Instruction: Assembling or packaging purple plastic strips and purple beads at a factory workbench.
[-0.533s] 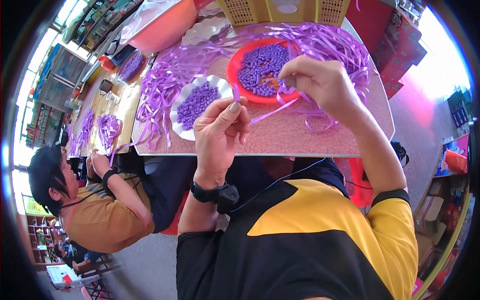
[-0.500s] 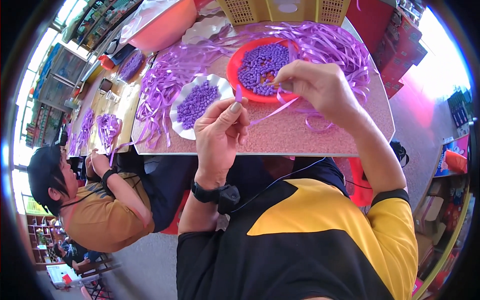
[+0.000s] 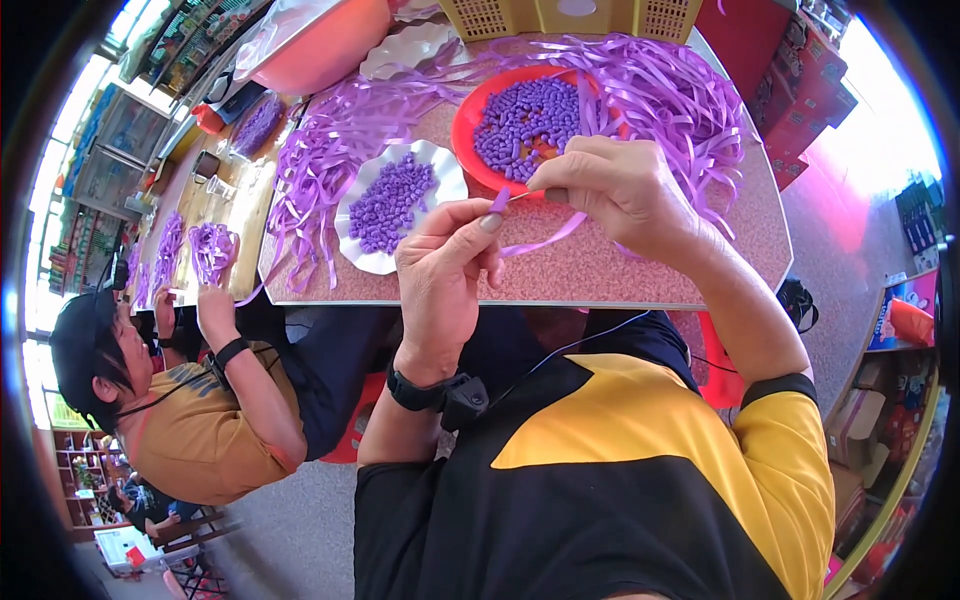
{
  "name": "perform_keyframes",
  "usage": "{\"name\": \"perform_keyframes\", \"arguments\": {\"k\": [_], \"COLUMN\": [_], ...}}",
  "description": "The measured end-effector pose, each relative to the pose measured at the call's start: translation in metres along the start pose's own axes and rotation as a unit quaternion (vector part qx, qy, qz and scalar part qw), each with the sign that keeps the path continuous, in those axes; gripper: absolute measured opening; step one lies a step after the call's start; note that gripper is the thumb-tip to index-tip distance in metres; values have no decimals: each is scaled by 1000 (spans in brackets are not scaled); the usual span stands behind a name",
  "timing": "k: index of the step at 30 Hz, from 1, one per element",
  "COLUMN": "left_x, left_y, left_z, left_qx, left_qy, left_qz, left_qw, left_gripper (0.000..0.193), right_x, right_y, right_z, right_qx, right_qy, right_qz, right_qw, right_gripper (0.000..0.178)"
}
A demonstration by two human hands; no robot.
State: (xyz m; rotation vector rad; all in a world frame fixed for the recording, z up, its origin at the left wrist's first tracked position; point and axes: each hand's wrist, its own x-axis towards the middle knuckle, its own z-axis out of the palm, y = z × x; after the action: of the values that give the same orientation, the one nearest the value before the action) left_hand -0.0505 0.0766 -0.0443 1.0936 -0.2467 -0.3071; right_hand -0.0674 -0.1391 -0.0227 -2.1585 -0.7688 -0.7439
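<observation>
Between the thumb and forefinger of my left hand (image 3: 440,275) is pinched the end of a purple ribbon (image 3: 500,200). My right hand (image 3: 630,190), its fingers closed, holds a thin needle-like tool (image 3: 519,196) whose tip meets that ribbon end. The ribbon trails off below my right fingers. Just beyond my hands is a red plate (image 3: 463,130) of small purple beads (image 3: 525,120), with ribbon strands over its right side. Left of my left hand sits a white scalloped plate (image 3: 453,185) with more purple beads (image 3: 390,205).
Heaps of purple ribbon (image 3: 670,100) cover the far right and left of the pink speckled table (image 3: 620,280). A yellow crate (image 3: 570,20) and a pink basin (image 3: 320,50) stand at the back. To the left, a co-worker (image 3: 220,430) sits at a wooden table (image 3: 200,200).
My right hand has drawn back from the red plate, bringing the tool's tip to the ribbon end in my left hand. The co-worker's hands have moved apart.
</observation>
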Motion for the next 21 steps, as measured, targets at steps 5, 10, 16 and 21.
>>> {"name": "perform_keyframes", "arguments": {"k": [5,10,16,21], "left_x": [5,5,9,8], "left_y": [-4,-8,-14,-17], "left_z": [-2,-2,-9,-3], "left_qx": [-23,-17,-39,-4], "left_qy": [26,18,-2,-10], "left_qz": [-27,-54,-56,-2], "left_qw": [999,998,998,1000], "left_gripper": [15,14,14,15], "right_x": [-2,-3,-4,-5], "right_y": [3,6,9,9], "right_z": [-1,2,3,2], "right_qx": [20,6,-7,-18], "right_qy": [21,12,14,14], "right_qz": [-13,-20,-19,-26], "right_qw": [999,1000,1000,999], "right_gripper": [19,21,22,23]}}
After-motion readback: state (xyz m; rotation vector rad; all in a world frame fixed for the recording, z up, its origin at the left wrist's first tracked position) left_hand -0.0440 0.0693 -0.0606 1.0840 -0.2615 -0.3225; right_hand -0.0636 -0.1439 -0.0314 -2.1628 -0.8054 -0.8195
